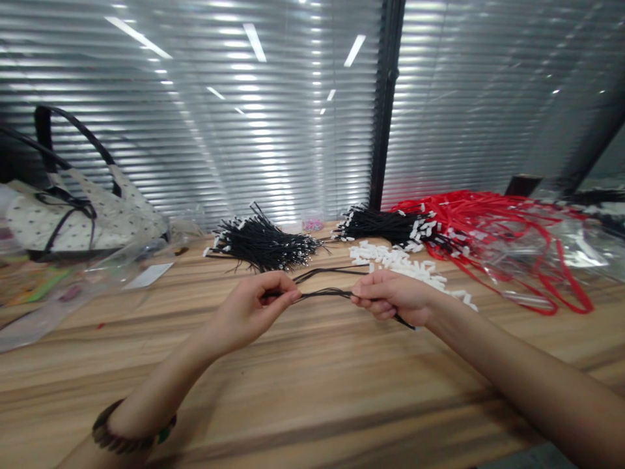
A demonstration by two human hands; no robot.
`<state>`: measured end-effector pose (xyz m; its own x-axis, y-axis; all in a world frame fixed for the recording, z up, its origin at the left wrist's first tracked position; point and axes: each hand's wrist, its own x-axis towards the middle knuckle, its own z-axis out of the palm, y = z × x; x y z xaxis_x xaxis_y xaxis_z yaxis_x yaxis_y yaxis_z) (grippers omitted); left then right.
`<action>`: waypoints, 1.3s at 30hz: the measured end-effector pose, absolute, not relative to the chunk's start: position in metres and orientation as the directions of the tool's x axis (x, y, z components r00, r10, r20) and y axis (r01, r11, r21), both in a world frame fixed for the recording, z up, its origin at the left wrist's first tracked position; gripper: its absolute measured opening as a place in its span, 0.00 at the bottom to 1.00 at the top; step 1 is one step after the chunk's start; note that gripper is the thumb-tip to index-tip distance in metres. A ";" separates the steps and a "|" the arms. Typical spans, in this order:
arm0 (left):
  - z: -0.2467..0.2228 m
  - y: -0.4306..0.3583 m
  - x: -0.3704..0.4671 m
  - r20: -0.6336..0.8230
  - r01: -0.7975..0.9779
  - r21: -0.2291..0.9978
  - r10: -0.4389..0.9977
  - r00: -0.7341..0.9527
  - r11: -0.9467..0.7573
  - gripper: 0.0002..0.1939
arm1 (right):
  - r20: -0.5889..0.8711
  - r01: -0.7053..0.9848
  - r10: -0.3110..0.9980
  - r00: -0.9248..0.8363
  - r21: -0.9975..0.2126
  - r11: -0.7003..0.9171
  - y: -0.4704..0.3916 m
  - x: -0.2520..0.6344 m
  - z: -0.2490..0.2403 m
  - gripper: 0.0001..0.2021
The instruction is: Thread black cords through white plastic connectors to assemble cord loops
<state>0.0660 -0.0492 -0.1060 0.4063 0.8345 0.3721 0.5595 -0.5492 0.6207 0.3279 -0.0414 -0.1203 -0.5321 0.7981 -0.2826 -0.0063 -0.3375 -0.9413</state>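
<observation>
Several thin black cords (325,293) stretch between my two hands above the wooden table. My left hand (261,299) pinches one end of them between thumb and fingers. Closed round the other part is my right hand (390,296), with dark cord ends poking out below its fingers. Just behind, more black cord (332,269) runs across toward the white pieces. A heap of small white plastic pieces (400,264) lies beyond my right hand. Past my left hand rests a bundle of black cords (266,241) with white tips.
A second black cord bundle (383,225) lies at the back, next to red ribbon straps (469,212) and clear plastic bags (581,241). On the left are a dotted handbag (97,208), clear plastic wrapping (73,293) and a white card (149,276). Window blinds (254,117) stand behind the table.
</observation>
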 end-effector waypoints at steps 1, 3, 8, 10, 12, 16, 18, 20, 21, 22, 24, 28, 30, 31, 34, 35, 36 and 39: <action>-0.107 -0.049 0.065 0.368 0.558 0.623 0.835 0.408 -0.547 0.13 | -0.277 -0.009 0.802 -0.529 -0.943 -0.331 -0.041 0.328 -0.121 0.10; -0.108 -0.048 0.064 0.360 0.558 0.623 0.834 0.418 -0.548 0.13 | -0.261 -0.011 0.817 -0.515 -0.951 -0.310 -0.040 0.328 -0.123 0.11; -0.112 -0.044 0.059 0.298 0.608 0.563 0.824 0.481 -0.559 0.16 | -0.157 0.071 0.883 -0.442 -0.988 -0.140 -0.039 0.326 -0.130 0.13; -0.114 -0.040 0.056 0.270 0.675 0.464 0.818 0.509 -0.573 0.15 | -0.056 0.221 0.919 -0.389 -0.975 0.035 -0.039 0.326 -0.134 0.10; -0.117 -0.036 0.052 0.246 0.757 0.287 0.809 0.534 -0.587 0.14 | 0.150 0.463 0.937 -0.317 -0.838 0.290 -0.038 0.326 -0.139 0.09; -0.119 -0.030 0.044 0.132 0.847 -0.012 0.839 0.529 -0.532 0.11 | 0.401 0.769 0.858 -0.319 -0.419 0.482 -0.037 0.328 -0.148 0.19; -0.118 -0.029 0.043 0.080 0.867 -0.040 0.864 0.498 -0.496 0.12 | 0.313 0.798 0.881 -0.355 -0.391 0.459 -0.037 0.329 -0.148 0.14; -0.117 -0.029 0.042 0.053 0.876 -0.034 0.875 0.482 -0.481 0.13 | 0.235 0.809 0.891 -0.387 -0.378 0.451 -0.038 0.329 -0.146 0.09; -0.117 -0.029 0.042 0.045 0.876 -0.025 0.875 0.482 -0.481 0.14 | 0.225 0.810 0.888 -0.401 -0.366 0.459 -0.038 0.329 -0.145 0.10; -0.118 -0.029 0.041 0.035 0.875 -0.012 0.874 0.484 -0.484 0.16 | 0.226 0.810 0.884 -0.410 -0.355 0.467 -0.038 0.329 -0.144 0.11; -0.121 -0.027 0.039 0.011 0.871 0.017 0.872 0.490 -0.490 0.17 | 0.233 0.807 0.885 -0.403 -0.365 0.464 -0.037 0.329 -0.143 0.13; -0.125 -0.022 0.032 -0.008 0.865 0.088 0.868 0.496 -0.494 0.18 | 0.036 0.663 0.930 -0.367 -0.691 0.288 -0.034 0.327 -0.140 0.14; -0.125 -0.021 0.029 0.009 0.858 0.157 0.869 0.494 -0.490 0.17 | -0.101 0.521 0.935 -0.339 -0.848 0.097 -0.034 0.326 -0.138 0.14; -0.125 -0.021 0.028 0.020 0.854 0.188 0.872 0.490 -0.484 0.17 | -0.146 0.455 0.937 -0.317 -0.890 0.016 -0.034 0.326 -0.136 0.14; -0.123 -0.021 0.026 0.060 0.855 0.203 0.878 0.475 -0.477 0.16 | -0.182 0.299 0.944 -0.275 -0.949 -0.095 -0.034 0.325 -0.133 0.13; -0.122 -0.021 0.025 0.070 0.858 0.185 0.877 0.475 -0.479 0.15 | -0.181 0.242 0.943 -0.280 -0.964 -0.114 -0.034 0.325 -0.133 0.14; -0.120 -0.021 0.025 0.085 0.861 0.162 0.877 0.474 -0.481 0.15 | -0.177 0.186 0.940 -0.293 -0.974 -0.125 -0.033 0.326 -0.133 0.14; -0.115 -0.020 0.024 0.167 0.874 0.080 0.871 0.462 -0.479 0.15 | -0.134 0.083 0.928 -0.349 -0.990 -0.112 -0.030 0.330 -0.134 0.17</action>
